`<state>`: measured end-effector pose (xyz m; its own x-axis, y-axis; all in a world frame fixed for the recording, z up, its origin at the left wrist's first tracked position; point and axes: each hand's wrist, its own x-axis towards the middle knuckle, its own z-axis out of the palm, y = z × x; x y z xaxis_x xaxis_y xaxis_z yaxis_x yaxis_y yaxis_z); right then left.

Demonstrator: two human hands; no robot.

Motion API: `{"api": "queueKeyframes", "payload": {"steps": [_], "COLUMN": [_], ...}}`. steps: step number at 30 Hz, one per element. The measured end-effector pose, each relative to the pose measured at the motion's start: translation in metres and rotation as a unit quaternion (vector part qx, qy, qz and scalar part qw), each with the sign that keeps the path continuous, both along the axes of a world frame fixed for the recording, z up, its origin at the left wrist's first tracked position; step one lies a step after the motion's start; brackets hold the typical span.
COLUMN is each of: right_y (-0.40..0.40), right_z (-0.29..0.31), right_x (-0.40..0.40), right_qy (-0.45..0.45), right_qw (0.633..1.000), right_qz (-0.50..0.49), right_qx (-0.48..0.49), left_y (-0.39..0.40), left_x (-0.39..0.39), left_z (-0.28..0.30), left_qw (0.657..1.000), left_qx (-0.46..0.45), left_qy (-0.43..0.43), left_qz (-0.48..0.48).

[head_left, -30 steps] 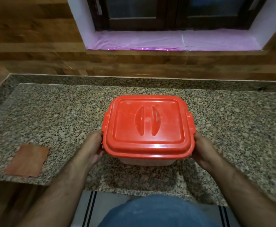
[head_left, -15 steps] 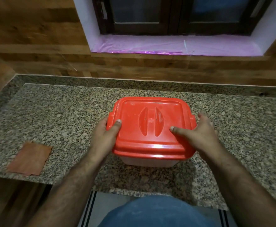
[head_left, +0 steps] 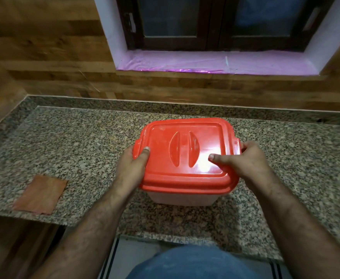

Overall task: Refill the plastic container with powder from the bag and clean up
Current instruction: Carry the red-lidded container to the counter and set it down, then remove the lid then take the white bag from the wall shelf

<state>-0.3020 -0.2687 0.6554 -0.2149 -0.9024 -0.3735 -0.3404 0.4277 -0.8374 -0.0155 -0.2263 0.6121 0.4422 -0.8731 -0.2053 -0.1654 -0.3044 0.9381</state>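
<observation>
Both our hands, left hand (head_left: 134, 165) and right hand (head_left: 243, 162), clamp the red lid (head_left: 185, 152) of the plastic container (head_left: 182, 197) on the granite counter (head_left: 74, 141); lid unopened, no bag visible, refilling and cleanup all remain.

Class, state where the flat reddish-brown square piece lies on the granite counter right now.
In the head view, the flat reddish-brown square piece lies at the left near edge of the speckled granite counter, apart from and left of the person's left hand on the red-lidded plastic container.

A speckled granite counter (head_left: 80, 150) carries a red-lidded plastic container (head_left: 185, 158) and brown cloth (head_left: 41, 195).
</observation>
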Motion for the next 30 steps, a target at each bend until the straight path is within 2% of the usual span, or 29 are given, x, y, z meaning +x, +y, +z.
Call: {"api": "queueKeyframes", "payload": {"steps": [4,7,9,10,11,13,14,15,16,18,19,20,22,23,24,27,30], "right_y": [0.008,0.014,0.021,0.024,0.025,0.025,0.024,0.022,0.02,0.016,0.015,0.014,0.015,0.015,0.016,0.015,0.005], "right_z": [0.014,0.028,0.037,0.042,0.047,0.06,0.066,0.073,0.078,0.086,0.089,0.09,0.091,0.089,0.087,0.06,0.011], "right_x": [0.002,0.008,0.013,0.014,0.012,0.004,-0.001,-0.008,-0.013,-0.022,-0.026,-0.03,-0.04,-0.046,-0.051,-0.071,-0.094], "right_qy": [-0.083,-0.251,-0.278,-0.273,-0.27,-0.283,-0.285,-0.276,-0.258,-0.203,-0.168,-0.13,-0.054,-0.025,0.002,0.097,0.208], "right_qw": [0.994,0.962,0.952,0.95,0.947,0.929,0.918,0.909,0.9,0.885,0.878,0.869,0.852,0.845,0.841,0.838,0.858], "right_qz": [-0.011,-0.014,0.005,0.004,-0.01,-0.047,-0.061,-0.071,-0.081,-0.095,-0.103,-0.107,-0.107,-0.104,-0.099,-0.055,0.032], "right_qx": [-0.072,-0.109,-0.126,-0.148,-0.175,-0.236,-0.268,-0.305,-0.341,-0.408,-0.437,-0.465,-0.51,-0.523,-0.532,-0.534,-0.47], "left_y": [-0.003,-0.003,0.002,0.007,0.012,0.024,0.029,0.033,0.037,0.037,0.035,0.03,0.021,0.017,0.015,0.012,0.008], "left_x": [0.004,0.006,0.003,-0.001,-0.004,-0.018,-0.026,-0.035,-0.044,-0.061,-0.07,-0.08,-0.1,-0.107,-0.112,-0.114,-0.109], "left_z": [-0.001,-0.001,0.001,0.003,0.003,0.006,0.007,0.005,0.008,0.015,0.016,0.017,0.016,0.011,0.007,-0.003,-0.008], "left_qw": [1.0,1.0,1.0,0.996,0.983,0.914,0.881,0.861,0.858,0.861,0.842,0.804,0.707,0.67,0.651,0.647,0.665], "left_qx": [-0.002,-0.003,-0.012,-0.05,-0.126,-0.326,-0.391,-0.423,-0.421,-0.341,-0.28,-0.222,-0.145,-0.125,-0.121,-0.122,-0.137], "left_qy": [-0.006,0.005,-0.013,-0.042,-0.095,-0.215,-0.253,-0.278,-0.293,-0.324,-0.355,-0.403,-0.508,-0.541,-0.556,-0.56,-0.522], "left_qz": [0.004,0.001,0.022,0.054,0.091,0.112,0.088,0.05,-0.01,-0.193,-0.295,-0.376,-0.471,-0.492,-0.501,-0.503,-0.516]}}
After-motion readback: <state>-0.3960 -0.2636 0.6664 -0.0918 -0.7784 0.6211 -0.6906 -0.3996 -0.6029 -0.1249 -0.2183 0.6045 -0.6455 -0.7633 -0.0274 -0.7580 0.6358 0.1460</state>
